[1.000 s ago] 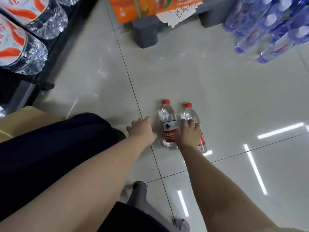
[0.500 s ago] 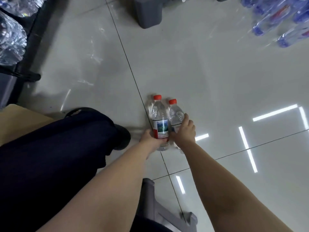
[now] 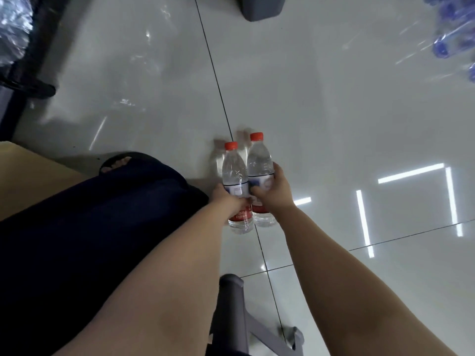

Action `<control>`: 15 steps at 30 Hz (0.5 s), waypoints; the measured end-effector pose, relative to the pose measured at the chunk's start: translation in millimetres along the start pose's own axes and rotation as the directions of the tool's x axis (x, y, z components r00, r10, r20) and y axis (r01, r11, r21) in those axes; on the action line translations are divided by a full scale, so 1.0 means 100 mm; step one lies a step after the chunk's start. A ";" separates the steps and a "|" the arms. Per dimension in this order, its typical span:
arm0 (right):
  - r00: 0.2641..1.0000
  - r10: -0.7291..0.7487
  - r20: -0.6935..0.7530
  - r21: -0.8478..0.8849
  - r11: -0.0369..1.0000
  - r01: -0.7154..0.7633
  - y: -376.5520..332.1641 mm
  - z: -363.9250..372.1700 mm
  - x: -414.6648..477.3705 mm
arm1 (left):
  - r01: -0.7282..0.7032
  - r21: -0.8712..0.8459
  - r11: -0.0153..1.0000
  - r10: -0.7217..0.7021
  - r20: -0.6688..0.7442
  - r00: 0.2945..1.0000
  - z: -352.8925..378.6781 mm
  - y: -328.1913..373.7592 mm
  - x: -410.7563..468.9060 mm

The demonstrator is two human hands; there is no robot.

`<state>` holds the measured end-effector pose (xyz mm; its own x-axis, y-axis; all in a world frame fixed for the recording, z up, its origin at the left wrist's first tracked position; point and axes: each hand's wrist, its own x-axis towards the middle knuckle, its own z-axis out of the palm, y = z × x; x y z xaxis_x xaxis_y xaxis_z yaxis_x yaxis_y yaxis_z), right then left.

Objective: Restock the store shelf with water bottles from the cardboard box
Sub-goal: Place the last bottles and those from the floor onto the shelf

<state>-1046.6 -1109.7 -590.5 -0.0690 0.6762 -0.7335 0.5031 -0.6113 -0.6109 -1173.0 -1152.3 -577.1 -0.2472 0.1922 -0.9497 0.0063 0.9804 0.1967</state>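
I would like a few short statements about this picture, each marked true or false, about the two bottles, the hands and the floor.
1. Each hand grips one bottle. True: the left hand is closed on the left bottle and the right hand on the right bottle.
2. The bottle caps are blue. False: both caps are red.
3. The two bottles are side by side, close together. True.
4. The bottles are inside a cardboard box. False: they are over the glossy tiled floor; whether they touch it cannot be told.
5. The person wears closed shoes. False: an open black sandal shows toes.
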 end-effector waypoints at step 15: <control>0.870 -0.227 0.437 0.621 0.776 -0.109 -1.29 -0.97 -0.57 | -0.093 -0.666 0.740 0.335 0.246 0.909 -0.76 0.94 -1.48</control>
<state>-1024.4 -1029.5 -441.0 -0.5511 0.5476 -0.6296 -0.1371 -0.8037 -0.5790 -1209.5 -1091.2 -399.9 0.0156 0.5140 -0.8577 -0.6178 0.6794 0.3959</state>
